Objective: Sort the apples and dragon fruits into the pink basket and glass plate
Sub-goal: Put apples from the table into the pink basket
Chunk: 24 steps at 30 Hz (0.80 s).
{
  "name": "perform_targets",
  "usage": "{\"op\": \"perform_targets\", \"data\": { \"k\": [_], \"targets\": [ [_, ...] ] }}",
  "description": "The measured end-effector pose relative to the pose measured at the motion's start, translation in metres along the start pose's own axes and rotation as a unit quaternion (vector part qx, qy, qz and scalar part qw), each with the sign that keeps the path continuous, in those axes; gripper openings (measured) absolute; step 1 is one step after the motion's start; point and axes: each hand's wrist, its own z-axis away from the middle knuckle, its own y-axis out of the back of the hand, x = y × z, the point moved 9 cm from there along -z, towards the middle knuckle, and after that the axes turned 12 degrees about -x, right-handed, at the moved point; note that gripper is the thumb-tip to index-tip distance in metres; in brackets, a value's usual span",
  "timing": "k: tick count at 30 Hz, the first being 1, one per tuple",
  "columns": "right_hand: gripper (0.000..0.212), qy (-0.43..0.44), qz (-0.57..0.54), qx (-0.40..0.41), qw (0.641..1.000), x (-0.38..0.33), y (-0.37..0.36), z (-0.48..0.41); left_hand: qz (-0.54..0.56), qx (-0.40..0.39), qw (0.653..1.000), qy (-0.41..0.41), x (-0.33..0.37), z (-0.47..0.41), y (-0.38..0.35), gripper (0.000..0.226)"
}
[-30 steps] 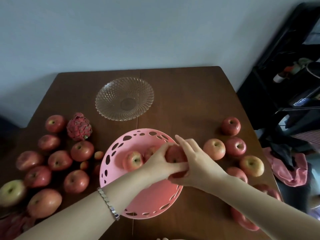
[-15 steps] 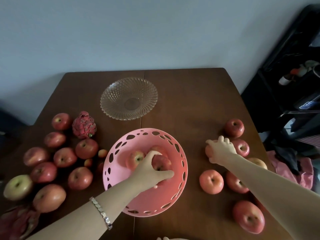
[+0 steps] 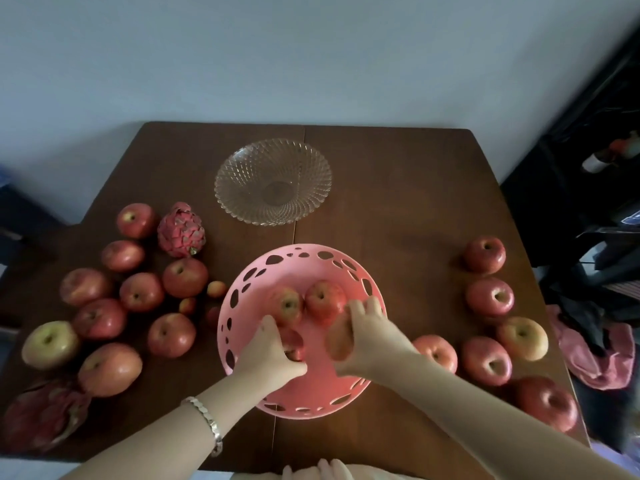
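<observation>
Over the pink basket (image 3: 322, 386), near the table's (image 3: 398, 202) front edge: sorting in its early part, by my judgement.
Head view: left hand (image 3: 268, 355) grips a red apple (image 3: 292, 344) and right hand (image 3: 370, 334) holds a paler apple (image 3: 339, 337), both inside the basket beside two settled apples (image 3: 325, 299). Glass plate (image 3: 242, 161) at the far edge holds nothing. Left-edge dragon fruit (image 3: 180, 230), corner dragon fruit (image 3: 45, 410) and loose apples (image 3: 490, 296) along both side edges remain.

Head camera looks steeply down, close over the pink basket (image 3: 304, 268).
</observation>
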Motion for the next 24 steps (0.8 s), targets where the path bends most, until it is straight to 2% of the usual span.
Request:
{"op": "perform_targets", "data": {
  "k": [3,7,11,14,18,21,24],
  "targets": [
    [0.087,-0.03,0.026,-0.038,0.998,-0.003,-0.032,-0.016,-0.009,0.0,1.0,0.002,-0.004,-0.003,0.001,0.067],
    [0.074,-0.039,0.008,-0.017,0.999,-0.009,-0.043,-0.026,-0.061,0.008,0.998,-0.014,-0.002,-0.006,-0.001,0.066],
    [0.085,-0.046,-0.025,-0.033,0.998,-0.01,-0.053,-0.028,-0.131,0.015,0.991,-0.009,-0.001,-0.003,-0.006,0.075],
    [0.087,-0.051,-0.035,-0.061,0.996,-0.006,-0.053,-0.025,-0.124,0.017,0.992,0.001,-0.007,-0.002,-0.007,0.086],
    [0.073,-0.04,-0.02,-0.053,0.998,-0.002,-0.046,-0.023,-0.101,0.023,0.994,-0.029,-0.005,0.001,-0.004,0.074],
    [0.073,-0.046,-0.022,-0.045,0.998,0.0,-0.045,-0.022,-0.088,0.01,0.996,-0.03,-0.005,0.002,0.0,0.067],
    [0.072,-0.048,-0.005,-0.043,0.998,-0.003,-0.045,-0.019,-0.12,0.003,0.992,-0.029,-0.002,0.002,0.0,0.066]
  ]
}}
